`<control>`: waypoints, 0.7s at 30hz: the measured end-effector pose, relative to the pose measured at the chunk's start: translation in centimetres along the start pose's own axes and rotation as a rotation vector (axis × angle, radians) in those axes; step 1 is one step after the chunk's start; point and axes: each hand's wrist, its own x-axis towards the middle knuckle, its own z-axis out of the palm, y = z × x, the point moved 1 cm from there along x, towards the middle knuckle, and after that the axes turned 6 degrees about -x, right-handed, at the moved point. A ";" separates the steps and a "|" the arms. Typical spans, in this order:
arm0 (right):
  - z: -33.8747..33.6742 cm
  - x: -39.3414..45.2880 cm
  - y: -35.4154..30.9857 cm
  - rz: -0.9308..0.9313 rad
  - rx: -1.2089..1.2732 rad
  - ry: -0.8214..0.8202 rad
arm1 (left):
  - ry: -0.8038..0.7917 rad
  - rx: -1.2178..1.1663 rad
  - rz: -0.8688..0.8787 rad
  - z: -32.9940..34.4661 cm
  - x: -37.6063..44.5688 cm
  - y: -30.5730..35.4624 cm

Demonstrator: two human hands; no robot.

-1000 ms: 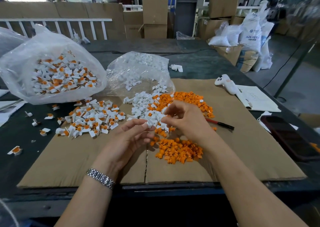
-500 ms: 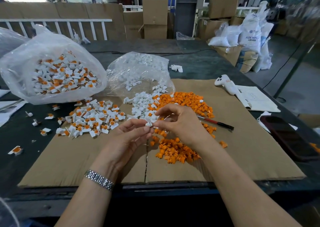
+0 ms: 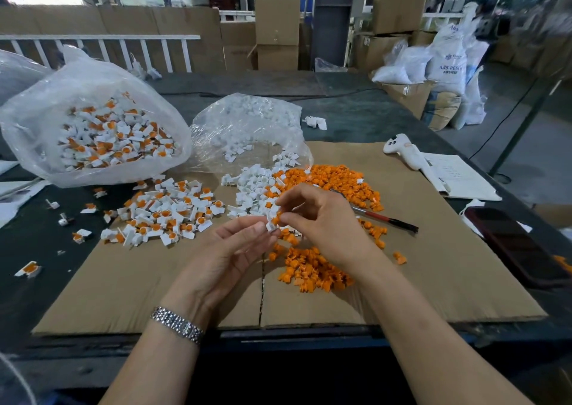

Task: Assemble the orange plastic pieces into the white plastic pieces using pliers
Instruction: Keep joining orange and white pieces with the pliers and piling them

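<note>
Cardboard (image 3: pixel 433 249) covers the worktop; left hand (image 3: pixel 229 249) pinches a white piece (image 3: pixel 271 225), right hand (image 3: pixel 322 222) pinches an orange piece (image 3: pixel 276 219) against it above the near orange pile (image 3: pixel 312 271); pliers (image 3: pixel 383 219) lie unused right; misaligned pressing could pop the piece loose

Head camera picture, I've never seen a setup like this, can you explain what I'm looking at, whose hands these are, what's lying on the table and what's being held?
There is no machine here. A person wears a camera on the head, so you look down at their own two bare hands. The left hand, with a wristwatch, pinches a small white plastic piece. The right hand pinches an orange plastic piece against it. Below lies a cardboard sheet with loose orange pieces, loose white pieces, and a pile of assembled pieces. More assembled ones fill a plastic bag. The red-handled pliers lie unused behind the right hand.
</note>
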 end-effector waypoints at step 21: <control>1.0 -1.0 -1.2 0.003 -0.056 0.029 | 0.037 0.004 0.175 2.5 -2.0 0.2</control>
